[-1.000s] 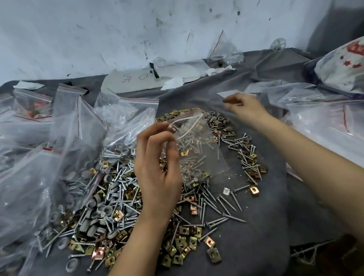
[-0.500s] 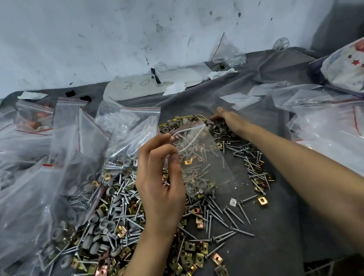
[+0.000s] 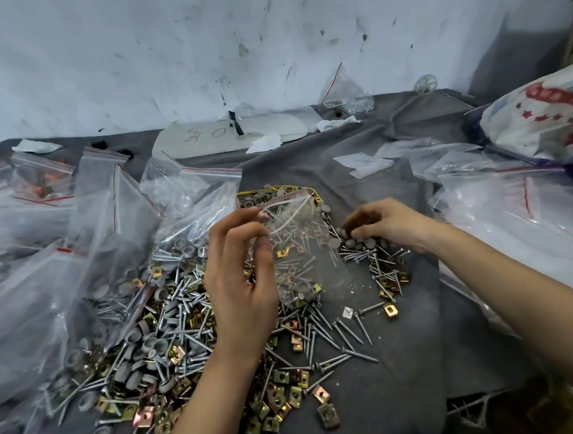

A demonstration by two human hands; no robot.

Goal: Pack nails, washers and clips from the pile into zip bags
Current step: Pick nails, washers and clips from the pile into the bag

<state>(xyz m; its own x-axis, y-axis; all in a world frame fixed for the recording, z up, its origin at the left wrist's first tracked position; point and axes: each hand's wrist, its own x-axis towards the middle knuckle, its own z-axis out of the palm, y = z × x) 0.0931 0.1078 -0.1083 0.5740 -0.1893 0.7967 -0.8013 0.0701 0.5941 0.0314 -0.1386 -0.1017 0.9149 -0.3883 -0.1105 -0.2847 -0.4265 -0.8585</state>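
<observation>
A pile (image 3: 184, 327) of silver nails, grey round washers and brass-coloured square clips lies on a dark grey cloth. My left hand (image 3: 239, 286) holds a small clear zip bag (image 3: 297, 249) upright by its left edge over the pile; the bag's mouth gapes and it has nails, clips and a few washers inside. My right hand (image 3: 383, 224) is down on the far right part of the pile, fingers curled around several grey washers (image 3: 350, 238) just right of the bag.
Filled and empty zip bags (image 3: 79, 249) crowd the left side. More clear bags (image 3: 512, 209) lie on the right, below a printed white sack (image 3: 540, 117). A white board (image 3: 226, 136) and a small bag (image 3: 344, 92) sit by the back wall. Bare cloth (image 3: 390, 395) lies front right.
My right hand has come down from above the far edge onto the washers beside the bag and closed its fingers around them. The left hand keeps holding the bag.
</observation>
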